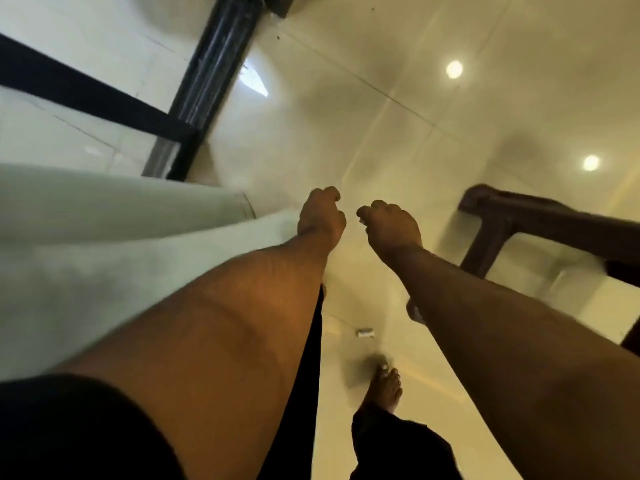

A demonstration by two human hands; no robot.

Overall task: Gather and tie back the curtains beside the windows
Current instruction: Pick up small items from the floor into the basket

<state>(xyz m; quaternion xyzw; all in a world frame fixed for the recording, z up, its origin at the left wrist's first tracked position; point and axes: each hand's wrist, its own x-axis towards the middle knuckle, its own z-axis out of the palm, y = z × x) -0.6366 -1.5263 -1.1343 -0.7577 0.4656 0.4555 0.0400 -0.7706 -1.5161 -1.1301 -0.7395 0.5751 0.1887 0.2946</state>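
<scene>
Two bare forearms reach forward and down over a glossy tiled floor (433, 109), the view blurred by motion. At the left of the frame hangs the pale curtain (121, 244), its folds running in from the left edge towards the centre, beside the dark window frame (214, 64) in the upper left. The left hand (322, 216) sits right at the curtain's near edge, fingers curled under; whether its grip actually pinches the fabric or only lies against it I cannot tell, since the fingers are turned away and smeared. The right hand (391, 223), just beside the left near the centre, is apart from the cloth, its fingers loosely curled with nothing visibly held. A dark wooden piece of furniture (502, 223) stands at the right, a bare foot (386, 386) shows at the lower centre, and a small pale scrap (365, 332) lies on the floor. No tie-back or cord is in view. By my reading the task is early: the curtain is partly bunched at best, and gathering it fully and tying it remain to be done
</scene>
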